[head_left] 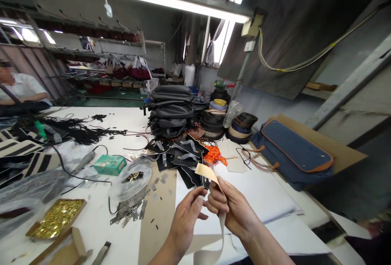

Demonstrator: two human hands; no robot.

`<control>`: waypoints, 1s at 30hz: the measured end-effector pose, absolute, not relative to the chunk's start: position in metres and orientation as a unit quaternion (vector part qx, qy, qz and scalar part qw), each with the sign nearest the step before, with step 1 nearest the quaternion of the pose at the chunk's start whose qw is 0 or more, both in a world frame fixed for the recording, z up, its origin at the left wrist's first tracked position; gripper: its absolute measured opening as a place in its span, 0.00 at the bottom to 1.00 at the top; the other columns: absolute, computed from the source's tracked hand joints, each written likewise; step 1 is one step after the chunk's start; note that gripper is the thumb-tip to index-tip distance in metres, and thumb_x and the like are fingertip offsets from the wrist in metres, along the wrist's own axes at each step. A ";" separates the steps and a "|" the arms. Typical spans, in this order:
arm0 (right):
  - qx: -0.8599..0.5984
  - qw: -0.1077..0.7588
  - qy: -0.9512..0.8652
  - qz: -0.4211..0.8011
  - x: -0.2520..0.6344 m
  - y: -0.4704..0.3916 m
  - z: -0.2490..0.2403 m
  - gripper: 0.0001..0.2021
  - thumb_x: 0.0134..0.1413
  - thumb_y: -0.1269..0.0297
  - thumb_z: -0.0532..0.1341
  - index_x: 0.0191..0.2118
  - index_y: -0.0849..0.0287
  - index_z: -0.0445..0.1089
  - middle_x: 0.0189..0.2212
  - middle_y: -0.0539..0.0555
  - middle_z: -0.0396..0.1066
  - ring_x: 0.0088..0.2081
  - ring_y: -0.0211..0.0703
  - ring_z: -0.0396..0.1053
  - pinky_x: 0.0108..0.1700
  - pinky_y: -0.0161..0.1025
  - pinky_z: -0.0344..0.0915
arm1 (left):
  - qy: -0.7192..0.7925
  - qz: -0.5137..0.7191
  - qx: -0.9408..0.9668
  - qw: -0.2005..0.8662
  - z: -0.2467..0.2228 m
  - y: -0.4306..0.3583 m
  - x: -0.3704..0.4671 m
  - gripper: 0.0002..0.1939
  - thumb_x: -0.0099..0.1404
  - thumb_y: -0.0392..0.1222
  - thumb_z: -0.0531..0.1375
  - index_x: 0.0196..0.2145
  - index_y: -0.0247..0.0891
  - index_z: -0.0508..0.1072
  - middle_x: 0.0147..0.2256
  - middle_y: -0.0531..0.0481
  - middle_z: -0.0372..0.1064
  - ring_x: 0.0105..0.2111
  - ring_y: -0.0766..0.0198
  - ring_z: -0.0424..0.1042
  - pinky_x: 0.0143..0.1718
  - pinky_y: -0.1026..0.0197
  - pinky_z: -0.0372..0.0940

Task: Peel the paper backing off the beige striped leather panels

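Observation:
My right hand (233,208) and my left hand (187,216) are raised together over the white table (269,196), both pinching one beige strap (207,172). The strap's free end sticks up above my right fingers; its long tail (222,232) hangs down past my wrists. Just beyond my hands lies a heap of black cut pieces with grey tabs (180,153) and an orange cord bundle (214,155).
A stack of dark bags (171,110) and webbing rolls (214,118) stand mid-table; a blue bag (293,153) lies at right. Left of my hands: metal plates (131,208), a bowl of fittings (132,177), a green box (110,164), a box of brass parts (56,217). A person sits far left (21,90).

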State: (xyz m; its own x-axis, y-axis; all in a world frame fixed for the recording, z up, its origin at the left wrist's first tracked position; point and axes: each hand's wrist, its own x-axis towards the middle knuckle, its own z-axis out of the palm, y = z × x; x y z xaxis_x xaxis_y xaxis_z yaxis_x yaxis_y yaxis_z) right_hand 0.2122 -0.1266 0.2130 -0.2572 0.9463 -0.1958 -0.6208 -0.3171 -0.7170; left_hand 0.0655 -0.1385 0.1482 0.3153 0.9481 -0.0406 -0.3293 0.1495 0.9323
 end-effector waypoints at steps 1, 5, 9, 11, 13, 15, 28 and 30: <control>-0.299 0.507 -0.241 0.771 0.213 -0.130 0.210 0.20 0.58 0.49 0.70 0.32 0.60 0.66 0.18 0.38 0.47 0.19 0.28 0.38 0.25 0.32 0.49 | 0.338 0.480 0.430 0.686 0.151 -0.136 0.065 0.26 0.69 0.60 0.60 0.56 0.42 0.75 0.54 0.40 0.73 0.46 0.51 0.74 0.43 0.53 0.71; -0.250 0.454 -0.176 0.837 0.215 -0.143 0.191 0.19 0.58 0.50 0.71 0.33 0.58 0.66 0.16 0.36 0.44 0.18 0.27 0.33 0.23 0.31 0.46 | 0.322 0.499 0.399 0.699 0.161 -0.130 0.076 0.19 0.65 0.55 0.66 0.47 0.40 0.81 0.40 0.45 0.78 0.41 0.58 0.73 0.46 0.58 0.67; -0.269 0.411 -0.175 0.853 0.226 -0.155 0.170 0.21 0.55 0.48 0.71 0.29 0.56 0.62 0.15 0.36 0.44 0.17 0.28 0.36 0.24 0.32 0.50 | 0.351 0.507 0.384 0.687 0.164 -0.134 0.097 0.20 0.60 0.53 0.71 0.45 0.38 0.82 0.30 0.49 0.75 0.31 0.64 0.69 0.39 0.61 0.66; -0.321 0.397 -0.242 0.825 0.238 -0.159 0.163 0.22 0.57 0.43 0.68 0.30 0.57 0.65 0.16 0.38 0.50 0.17 0.30 0.45 0.26 0.34 0.55 | 0.383 0.498 0.382 0.677 0.165 -0.139 0.109 0.20 0.61 0.55 0.70 0.42 0.36 0.83 0.23 0.52 0.70 0.24 0.66 0.65 0.31 0.61 0.64; -0.401 0.418 -0.357 0.733 0.255 -0.161 0.160 0.21 0.59 0.43 0.65 0.34 0.58 0.70 0.22 0.45 0.63 0.23 0.37 0.61 0.33 0.38 0.62 | 0.408 0.502 0.377 0.663 0.166 -0.146 0.118 0.20 0.62 0.57 0.69 0.40 0.36 0.82 0.21 0.53 0.68 0.22 0.65 0.65 0.27 0.60 0.64; -0.478 0.477 -0.453 0.583 0.273 -0.162 0.160 0.17 0.61 0.47 0.65 0.41 0.57 0.74 0.33 0.52 0.73 0.37 0.46 0.70 0.44 0.43 0.65 | 0.432 0.520 0.380 0.631 0.167 -0.152 0.125 0.19 0.61 0.57 0.69 0.38 0.37 0.82 0.25 0.50 0.74 0.26 0.62 0.71 0.31 0.59 0.67; -0.396 0.496 -0.698 0.332 0.302 -0.151 0.173 0.05 0.65 0.62 0.65 0.42 0.49 0.79 0.46 0.56 0.76 0.50 0.50 0.73 0.53 0.47 0.68 | 0.485 0.492 0.440 0.574 0.159 -0.174 0.149 0.20 0.59 0.57 0.70 0.29 0.35 0.79 0.24 0.54 0.67 0.27 0.66 0.60 0.31 0.63 0.56; -0.426 0.481 -0.673 0.366 0.303 -0.151 0.166 0.05 0.65 0.59 0.65 0.41 0.50 0.79 0.45 0.55 0.76 0.50 0.50 0.73 0.54 0.45 0.67 | 0.471 0.479 0.445 0.592 0.151 -0.168 0.150 0.21 0.60 0.58 0.69 0.29 0.34 0.79 0.24 0.54 0.67 0.27 0.66 0.59 0.31 0.62 0.55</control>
State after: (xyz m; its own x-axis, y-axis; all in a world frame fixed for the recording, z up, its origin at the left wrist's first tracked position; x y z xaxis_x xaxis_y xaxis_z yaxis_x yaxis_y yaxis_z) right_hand 0.3029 -0.1513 0.1657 -0.1733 0.9257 0.3364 0.2215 0.3694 -0.9025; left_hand 0.1499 -0.1683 0.1507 0.0975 0.9865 -0.1319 -0.1471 0.1454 0.9784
